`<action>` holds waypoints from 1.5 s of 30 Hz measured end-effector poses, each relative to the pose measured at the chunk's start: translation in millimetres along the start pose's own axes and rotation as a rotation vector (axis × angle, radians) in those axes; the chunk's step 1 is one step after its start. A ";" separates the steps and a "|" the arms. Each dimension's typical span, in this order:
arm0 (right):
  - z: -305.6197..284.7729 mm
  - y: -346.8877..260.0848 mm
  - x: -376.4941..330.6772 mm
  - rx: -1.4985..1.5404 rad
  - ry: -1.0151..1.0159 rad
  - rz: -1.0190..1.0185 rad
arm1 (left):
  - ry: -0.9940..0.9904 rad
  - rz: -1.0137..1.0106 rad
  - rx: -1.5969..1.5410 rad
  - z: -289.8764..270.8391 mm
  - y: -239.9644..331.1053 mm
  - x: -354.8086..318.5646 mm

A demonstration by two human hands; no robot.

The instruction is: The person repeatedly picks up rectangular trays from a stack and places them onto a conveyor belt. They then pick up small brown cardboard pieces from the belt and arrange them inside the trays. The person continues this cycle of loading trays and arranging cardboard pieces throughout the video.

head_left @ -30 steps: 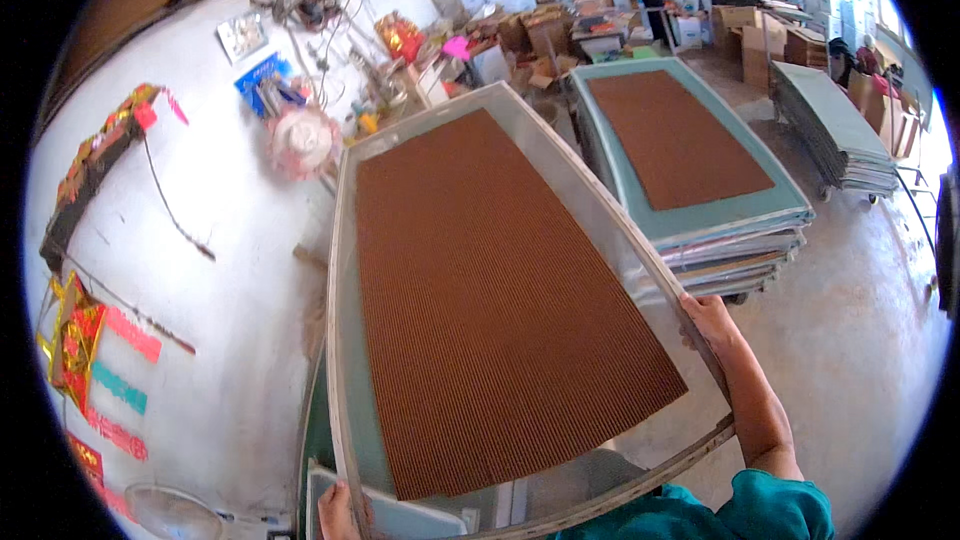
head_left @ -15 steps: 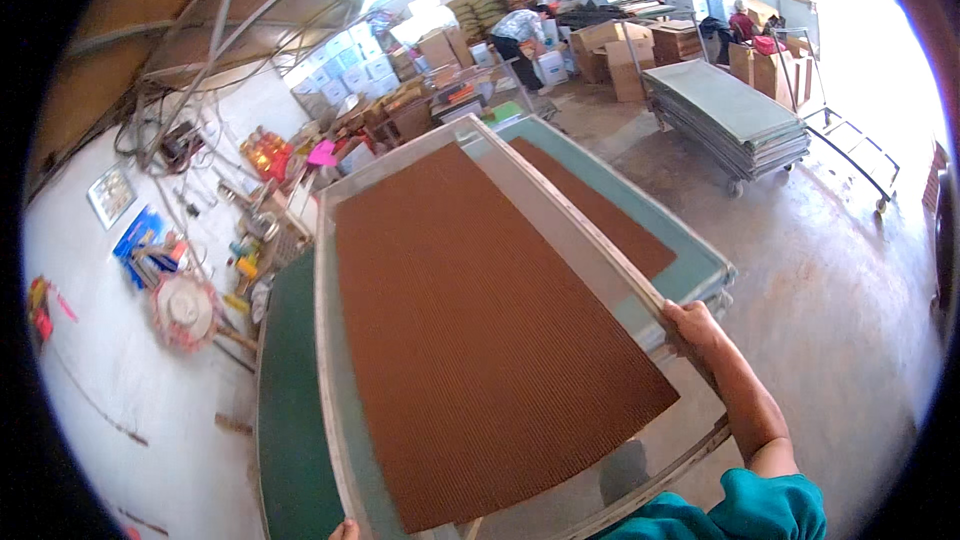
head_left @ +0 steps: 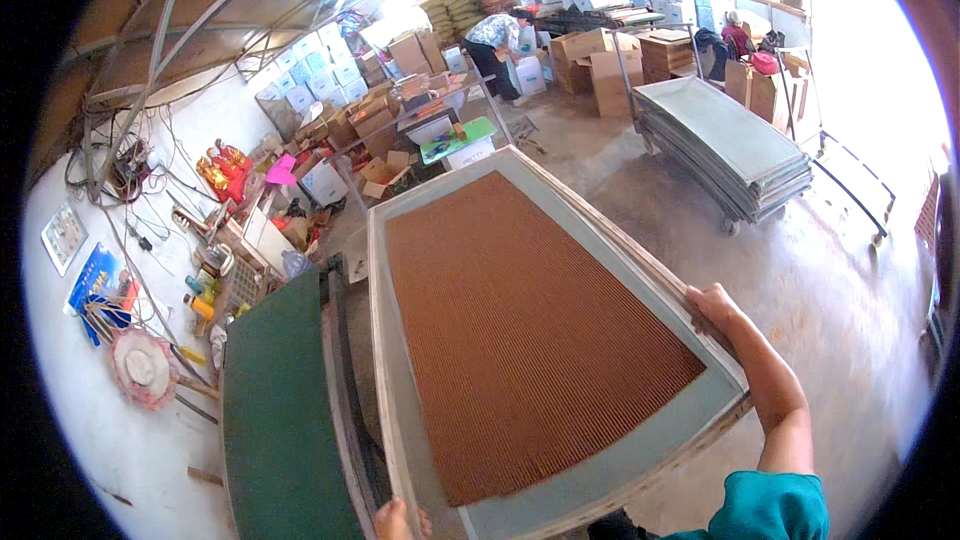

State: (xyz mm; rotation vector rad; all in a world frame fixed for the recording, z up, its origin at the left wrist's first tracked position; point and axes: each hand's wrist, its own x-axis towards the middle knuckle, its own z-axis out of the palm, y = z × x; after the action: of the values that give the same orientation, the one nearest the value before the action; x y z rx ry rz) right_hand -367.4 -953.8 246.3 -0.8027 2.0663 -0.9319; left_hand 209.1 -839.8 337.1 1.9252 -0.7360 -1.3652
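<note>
A: What am I seeing in the hands?
B: I'm seeing the right hand (head_left: 715, 305) gripping the frame (head_left: 540, 340) on its right edge, the left hand (head_left: 395, 520) clutching the near-left edge.
A: Frame's where?
B: It's tilting mid-scene, right of the green board (head_left: 280, 410). The cart (head_left: 730, 145) is sitting far right.

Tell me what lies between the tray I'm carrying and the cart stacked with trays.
Only bare concrete floor lies between the tray and the cart, as the head view shows.
</note>
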 end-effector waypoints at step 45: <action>397.5 245.2 -555.3 -1.479 -1.456 -1.791 | 1.260 -0.815 -1.596 202.8 -777.8 -481.0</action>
State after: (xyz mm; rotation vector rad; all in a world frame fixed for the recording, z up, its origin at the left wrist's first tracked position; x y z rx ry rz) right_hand 196.7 -539.6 54.3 -2.8317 -0.1081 0.8412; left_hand -72.1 -27.6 -35.4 1.1221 1.4397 -0.3556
